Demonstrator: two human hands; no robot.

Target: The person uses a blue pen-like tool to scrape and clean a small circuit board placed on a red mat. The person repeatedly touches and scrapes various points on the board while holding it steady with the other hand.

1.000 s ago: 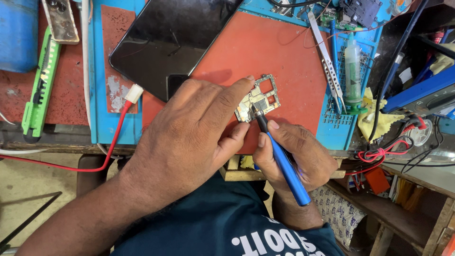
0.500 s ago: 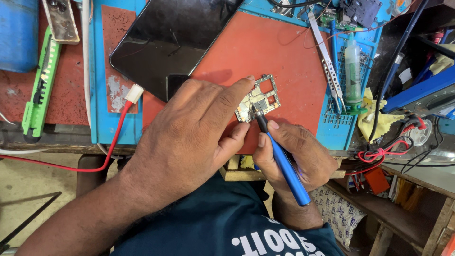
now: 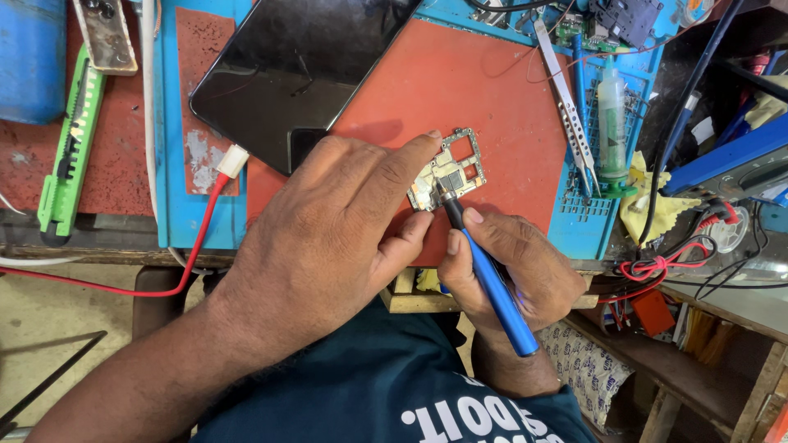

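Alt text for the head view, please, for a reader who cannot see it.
Seen from above, the left hand pins a small circuit board on a red work mat while the right hand holds a blue-handled tool with its tip on the board. A dark phone lies face up behind, tweezers to the right.

Circuit board (image 3: 447, 171) on mat (image 3: 492, 90), just beyond grip; tablet (image 3: 295, 66) behind-left; tweezers (image 3: 566, 102), flux bottle (image 3: 611, 111) right.

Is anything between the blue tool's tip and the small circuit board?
Nothing visible. The blue tool in the right hand already has its tip on the circuit board; the left hand steadies the board's top edge.
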